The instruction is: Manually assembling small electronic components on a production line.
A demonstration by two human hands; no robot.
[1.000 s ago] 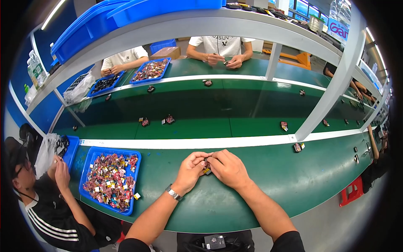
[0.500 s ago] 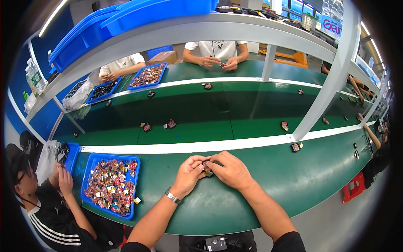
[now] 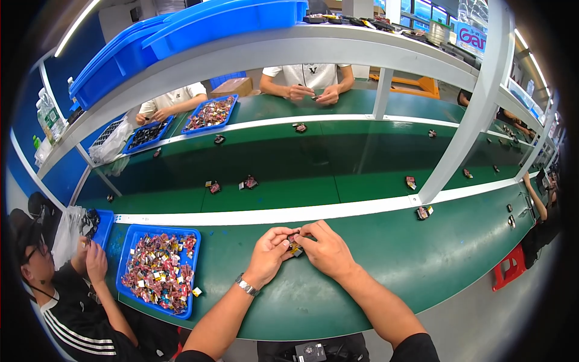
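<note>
Above the green worktop, a small electronic part (image 3: pixel 294 245), dark with reddish and yellow bits, sits between my two hands. My left hand (image 3: pixel 269 254), below a metal watch (image 3: pixel 247 285), pinches it from the left with thumb and fingers. From the right, my right hand (image 3: pixel 327 250) closes on its upper side, and the fingers of both hands hide much of it. A blue tray (image 3: pixel 196 265) stands left of my left hand, heaped with small reddish, yellow and white parts (image 3: pixel 158 271).
A white rail (image 3: pixel 265 212) separates my worktop from a green belt (image 3: pixel 271 163) carrying several small assemblies. A grey post (image 3: pixel 452 139) rises at right, under a shelf with blue bins (image 3: pixel 223 24). One co-worker (image 3: pixel 75 301) sits close at left; others work opposite.
Both hands keep hold of the part, with my right fingers and the part shifted slightly. Assemblies on the belt have slid a little to the right. The view has tilted slightly.
</note>
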